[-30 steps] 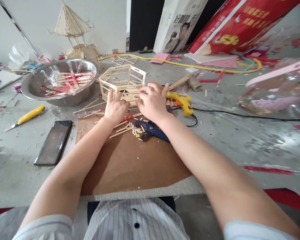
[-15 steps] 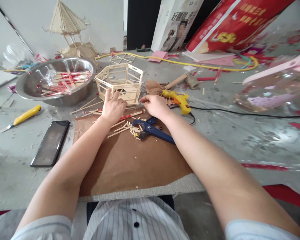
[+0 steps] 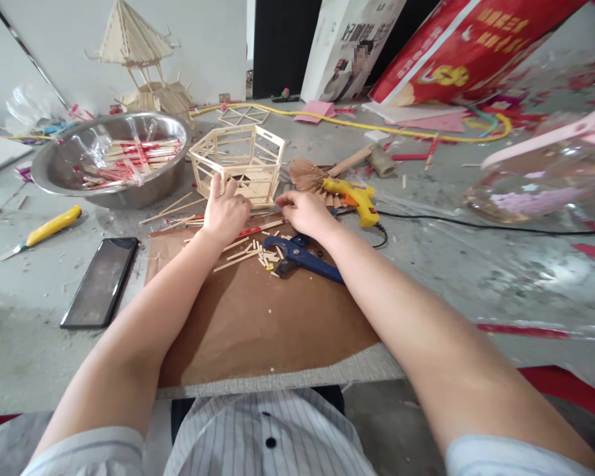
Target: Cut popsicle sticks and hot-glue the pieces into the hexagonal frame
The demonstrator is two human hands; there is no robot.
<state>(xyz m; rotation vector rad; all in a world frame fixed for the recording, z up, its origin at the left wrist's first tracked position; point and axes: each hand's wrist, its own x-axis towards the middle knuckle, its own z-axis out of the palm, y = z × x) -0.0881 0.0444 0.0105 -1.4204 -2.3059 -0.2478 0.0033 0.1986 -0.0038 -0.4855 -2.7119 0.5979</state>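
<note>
A hexagonal frame of wooden sticks [image 3: 238, 158] stands at the far edge of a brown board [image 3: 258, 317]. My left hand [image 3: 224, 211] rests against the frame's near side, fingers stretched up onto it. My right hand [image 3: 305, 210] lies just right of the frame with its fingers curled together in a pinch near the frame's lower right corner; what it holds is too small to make out. Loose stick offcuts [image 3: 250, 250] and a blue cutter [image 3: 300, 254] lie on the board below both hands.
A yellow glue gun [image 3: 354, 197] with a black cord lies right of my right hand. A steel bowl of red-tipped sticks [image 3: 114, 158] sits at left, with a yellow knife [image 3: 44, 230] and a black phone [image 3: 100, 281]. A stick pagoda model [image 3: 139, 59] stands behind.
My right hand has drawn back from the top of the frame toward its lower right corner and closed into a pinch. My left hand has stayed on the frame.
</note>
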